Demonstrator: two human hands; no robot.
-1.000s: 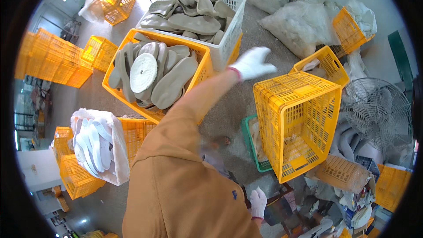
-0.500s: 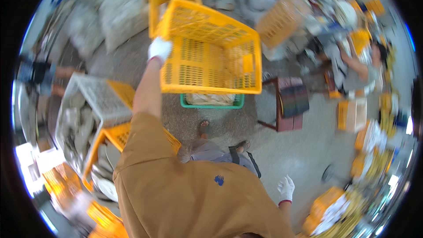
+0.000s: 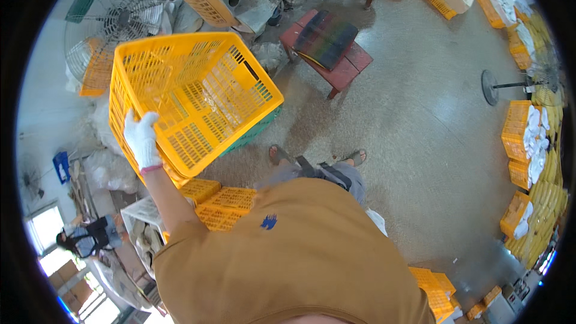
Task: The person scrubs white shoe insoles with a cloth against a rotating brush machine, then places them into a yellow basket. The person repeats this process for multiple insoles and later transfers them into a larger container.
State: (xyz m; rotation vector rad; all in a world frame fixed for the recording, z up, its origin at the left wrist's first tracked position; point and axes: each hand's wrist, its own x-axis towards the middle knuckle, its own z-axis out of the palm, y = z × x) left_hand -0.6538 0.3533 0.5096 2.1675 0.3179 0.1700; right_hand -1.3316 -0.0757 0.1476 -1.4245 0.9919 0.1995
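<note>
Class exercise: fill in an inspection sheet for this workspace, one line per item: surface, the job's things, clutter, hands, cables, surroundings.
Surface: speckled grey concrete floor.
Job's things: empty yellow slotted plastic crate, lifted and tilted.
Clutter: dark red wooden stool; more yellow crates at lower left.
Hands: white-gloved left hand grips the crate's rim; right hand not in view.
Cables: nothing seen.
Surroundings: round wire-guard fan; stacked crates holding white pieces.

Left arm raised and outstretched, gloved left hand (image 3: 142,140) clenched in a grip, right hand out of sight.
</note>
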